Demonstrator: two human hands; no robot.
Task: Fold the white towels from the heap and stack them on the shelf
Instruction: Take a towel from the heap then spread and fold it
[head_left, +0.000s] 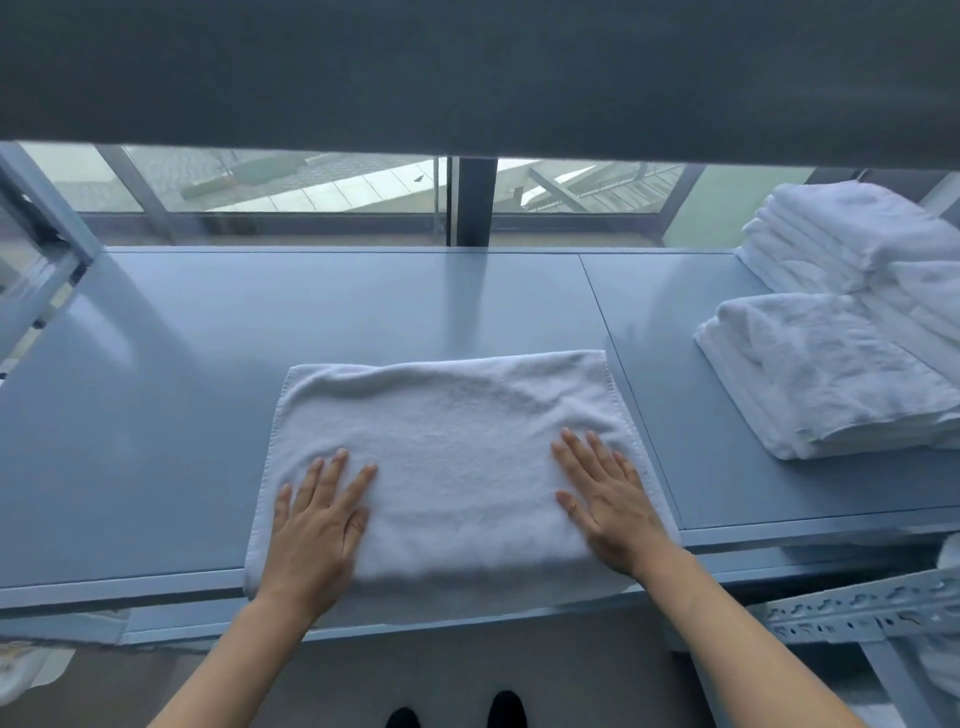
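White towel (457, 457) and white folded stacks (831, 374) on a pale blue-grey shelf (156, 415); seemingly black shoes (506, 709).

We have one view only: a wide-angle camera on the head, facing forward and steeply down, close over the grey shelf (156, 415), the window (311, 182) beyond, shoes (506, 709) at the bottom edge

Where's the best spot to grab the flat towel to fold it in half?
Probably pinch the towel at its two right corners, coming from the right. It lies flat and is longer side to side, so that short edge would swing onto the left edge.
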